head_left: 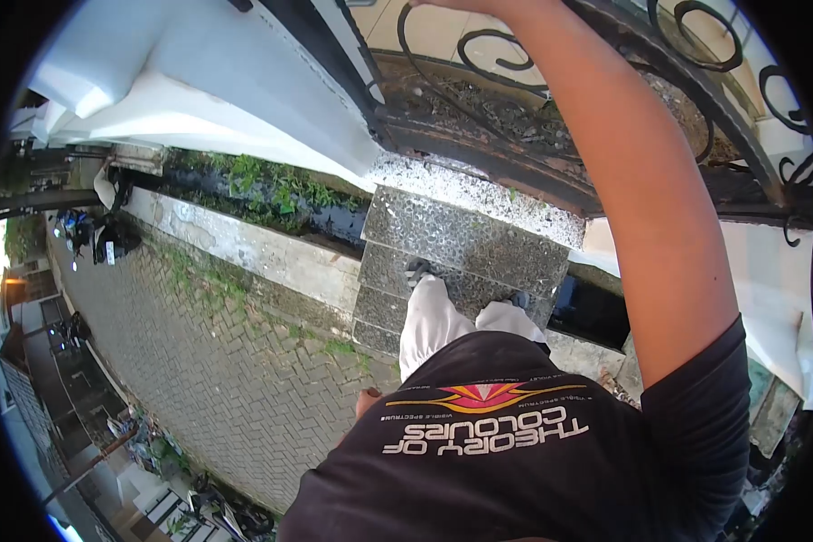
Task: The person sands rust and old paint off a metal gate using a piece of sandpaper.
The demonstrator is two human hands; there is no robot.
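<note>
Balance counts: the right arm [641,181] stretches toward the rusty black scrolled iron gate [479,149] just beyond the speckled grey stone step [461,239] (its hand is cropped, the left hand [368,402] barely shows, so neither grip is tellable), feet [420,271] best kept planted.

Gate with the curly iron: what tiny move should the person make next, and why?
Probably ease the gate open. The right arm reaches up along its iron bars, the hand beyond the picture's top edge, and both feet stand on the stone slab over the drain, right before it.
</note>
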